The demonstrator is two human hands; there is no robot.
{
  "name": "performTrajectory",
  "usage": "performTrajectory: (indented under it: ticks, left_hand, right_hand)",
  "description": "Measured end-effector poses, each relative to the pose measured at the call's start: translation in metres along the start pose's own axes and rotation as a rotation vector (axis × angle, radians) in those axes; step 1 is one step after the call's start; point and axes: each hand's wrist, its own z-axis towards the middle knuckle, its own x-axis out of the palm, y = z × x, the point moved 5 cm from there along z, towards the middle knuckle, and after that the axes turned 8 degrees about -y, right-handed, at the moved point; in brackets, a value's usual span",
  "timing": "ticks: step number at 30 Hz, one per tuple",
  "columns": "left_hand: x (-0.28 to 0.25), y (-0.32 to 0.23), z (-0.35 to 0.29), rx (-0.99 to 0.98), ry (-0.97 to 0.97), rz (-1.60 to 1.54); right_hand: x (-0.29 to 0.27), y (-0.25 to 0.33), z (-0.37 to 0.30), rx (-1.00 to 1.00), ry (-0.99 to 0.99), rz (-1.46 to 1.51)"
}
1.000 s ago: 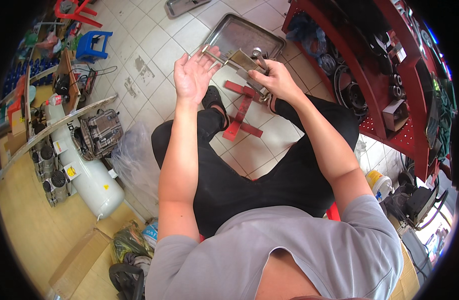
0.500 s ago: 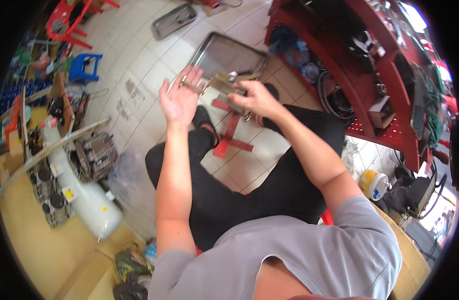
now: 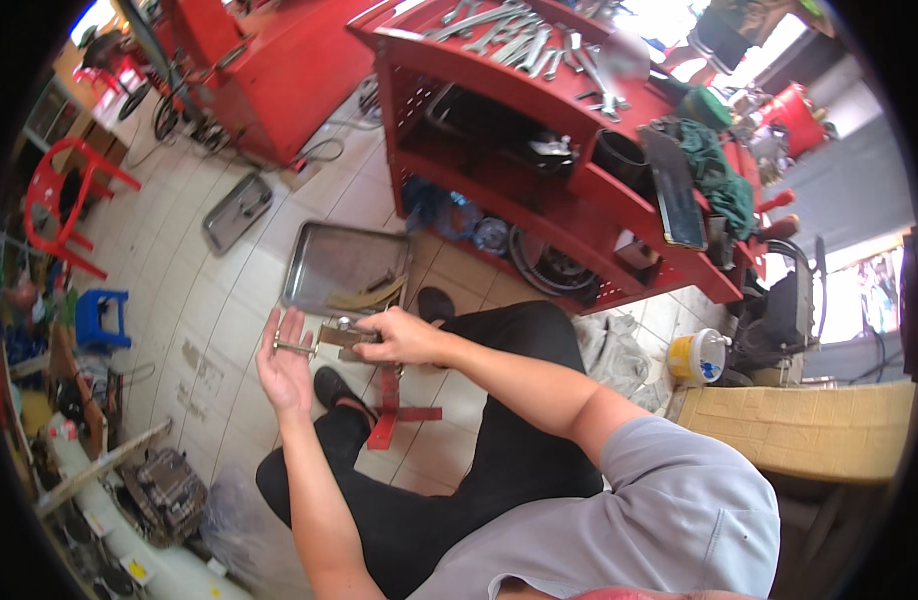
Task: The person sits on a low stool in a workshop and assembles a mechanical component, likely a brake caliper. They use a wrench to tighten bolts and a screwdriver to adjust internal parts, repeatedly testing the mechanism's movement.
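My right hand (image 3: 404,337) grips a small brownish metal part (image 3: 339,335) with a thin rod sticking out to the left. My left hand (image 3: 284,365) is open, palm up, fingers spread, and the rod's end rests against its palm. Both hands are held above my knees and a red metal cross-shaped stand (image 3: 391,412) on the tiled floor. Just beyond the hands lies a steel tray (image 3: 324,262) holding some brownish pieces.
A red tool cart (image 3: 579,215) loaded with wrenches stands ahead on the right. A second, smaller tray (image 3: 237,210) lies farther off on the tiles. A red chair (image 3: 64,205) and blue stool (image 3: 101,318) are at left, a yellow-and-white tub (image 3: 697,357) and cardboard box (image 3: 809,430) at right, engine parts (image 3: 164,490) lower left.
The view has swung up toward the red cart. My hands stay together on the metal part; the left palm remains open against the rod.
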Motion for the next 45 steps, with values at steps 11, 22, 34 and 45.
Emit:
performTrajectory:
  ticks: [11,22,34,45]
  left_hand:
    - [-0.025,-0.007,-0.003,0.126,-0.089,0.829]
    - [-0.021,0.0,-0.008,0.163,-0.011,0.856]
    - [-0.01,-0.009,-0.024,-0.135,0.151,0.959]
    - [-0.015,0.016,-0.016,-0.1,0.126,0.798]
  right_hand:
    - [-0.01,0.026,-0.025,-0.184,-0.074,-0.351]
    - [-0.001,0.062,-0.035,-0.366,-0.003,-0.706]
    - [-0.017,0.067,-0.049,-0.436,0.092,-0.809]
    - [-0.026,0.068,-0.044,-0.55,0.153,-0.907]
